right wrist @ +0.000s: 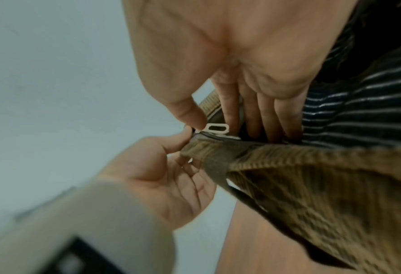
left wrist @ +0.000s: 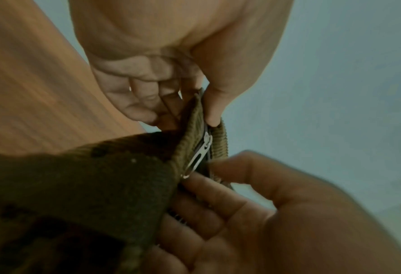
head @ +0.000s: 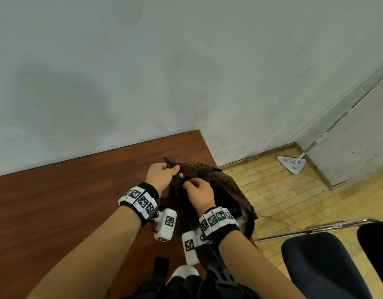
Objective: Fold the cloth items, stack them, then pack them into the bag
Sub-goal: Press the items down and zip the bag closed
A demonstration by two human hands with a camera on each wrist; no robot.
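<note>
A brown patterned bag (head: 220, 180) lies at the right corner of the wooden table (head: 67, 201). My left hand (head: 172, 168) pinches the bag's ribbed end (left wrist: 194, 118) just beyond the zipper. My right hand (head: 187, 183) pinches the metal zipper pull (head: 181, 175) between thumb and forefinger; the same pull (right wrist: 218, 128) shows in the right wrist view, and the left wrist view has the pull (left wrist: 198, 157) too. A dark cloth with thin white stripes (right wrist: 358, 103) sits inside the bag, under my right fingers. The bag's mouth behind the slider stands open.
The table's right edge runs just beside the bag, which partly overhangs it. A dark chair with a chrome frame (head: 320, 266) stands at the lower right. A white mop (head: 291, 164) leans in the room's corner on the wooden floor. A grey wall borders the table's far side.
</note>
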